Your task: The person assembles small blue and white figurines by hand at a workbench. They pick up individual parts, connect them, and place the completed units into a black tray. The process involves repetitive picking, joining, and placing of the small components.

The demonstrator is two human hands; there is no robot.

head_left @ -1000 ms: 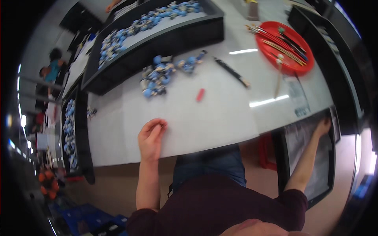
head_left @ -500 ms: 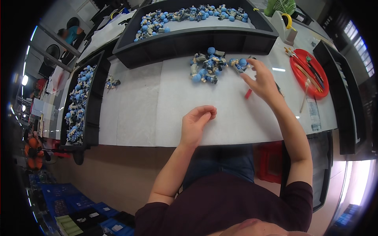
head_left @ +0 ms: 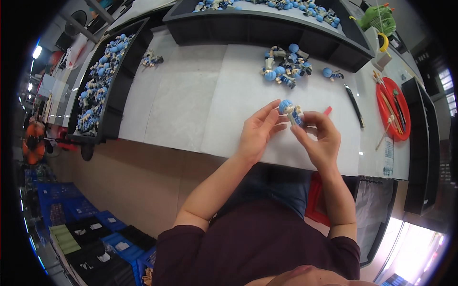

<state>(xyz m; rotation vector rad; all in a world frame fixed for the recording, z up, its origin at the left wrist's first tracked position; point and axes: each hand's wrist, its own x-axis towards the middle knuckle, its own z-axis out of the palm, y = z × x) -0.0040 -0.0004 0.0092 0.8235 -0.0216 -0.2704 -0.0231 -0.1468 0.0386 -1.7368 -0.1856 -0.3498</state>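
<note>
Holding one blue-topped figurine (head_left: 294,114) above the counter (head_left: 186,105), we pinch its body in the fingers of our right hand (head_left: 322,139), presumably leaving its face exposed. Our left hand (head_left: 256,132) curls its fingers beside the head, perhaps steadying; whether they grip, we cannot tell. Beyond, heaped figurines (head_left: 288,68) lie presumably within easy reach; rightward, a red tray (head_left: 403,135) gathers brushes (head_left: 389,105).

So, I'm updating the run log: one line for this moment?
right hand: holds blue-headed figurine | left hand: beside it, contact unclear | nearby: figurine pile, black pen-like tool
</note>
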